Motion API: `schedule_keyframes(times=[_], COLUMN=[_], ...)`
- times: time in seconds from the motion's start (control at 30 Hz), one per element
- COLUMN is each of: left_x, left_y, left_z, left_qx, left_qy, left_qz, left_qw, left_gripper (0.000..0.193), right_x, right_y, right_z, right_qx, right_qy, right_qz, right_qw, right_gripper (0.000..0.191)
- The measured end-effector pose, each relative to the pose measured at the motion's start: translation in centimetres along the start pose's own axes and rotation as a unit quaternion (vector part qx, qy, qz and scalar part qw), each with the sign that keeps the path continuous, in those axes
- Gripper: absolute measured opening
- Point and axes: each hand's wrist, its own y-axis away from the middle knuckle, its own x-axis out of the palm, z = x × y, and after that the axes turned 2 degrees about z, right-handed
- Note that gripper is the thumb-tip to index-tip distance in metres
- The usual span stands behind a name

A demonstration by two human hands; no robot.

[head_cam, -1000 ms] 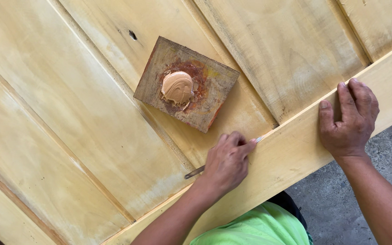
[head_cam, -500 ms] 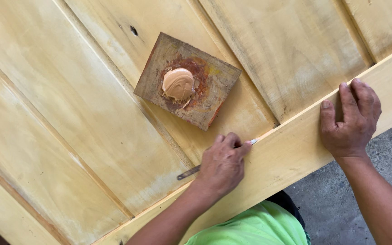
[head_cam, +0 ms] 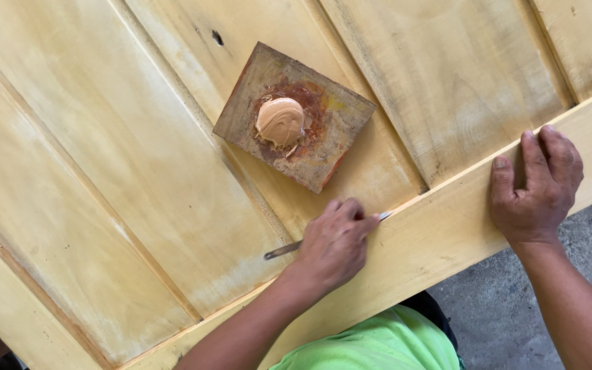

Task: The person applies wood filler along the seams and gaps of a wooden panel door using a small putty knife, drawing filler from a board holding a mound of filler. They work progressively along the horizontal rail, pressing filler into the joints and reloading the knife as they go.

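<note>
Yellow-stained wooden door panel [head_cam: 138, 171] is filling the head view. Your left hand [head_cam: 334, 243] is closing its grip around a thin metal putty knife [head_cam: 282, 251]; its long axis is running along the seam beside the pale rail [head_cam: 440, 233], tip [head_cam: 385, 215] pointing toward your right hand [head_cam: 536, 192], which is pressing flat, holding nothing. Tan filler [head_cam: 279, 122] is sitting on a square wooden scrap board [head_cam: 337, 130] just beyond the knife, nearer your left hand.

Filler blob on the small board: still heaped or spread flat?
Heaped. The tan filler blob sits as a rounded mound with swirl ridges mid small board, stained ring around it. The left hand holds a thin blade away from it.
</note>
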Motion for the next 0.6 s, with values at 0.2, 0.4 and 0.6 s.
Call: schedule_keyframes(times=[0.2,0.4,0.6], left_x=[-2.4,-1.0,2.2], left_y=[8.3,12.0,14.3], left_z=[2.6,0.4,-0.3], left_qx=[-0.059,-0.243,-0.263], left_qy=[0.033,0.519,0.541], left_qz=[-0.093,-0.281,-0.376], left_qw=[0.993,0.77,0.704], left_gripper=[0.033,0.026,0.031], right_x=[0.3,-0.7,-1.9], right_y=[-0.1,7.8,4.7], right_z=[0.5,16.0,22.3], right_qx=[-0.045,-0.005,0.11], right_qy=[-0.008,-0.414,-0.433], right_qz=[-0.037,0.289,0.299], right_qw=[0.998,0.863,0.843], right_gripper=[0.043,0.036,0.042])
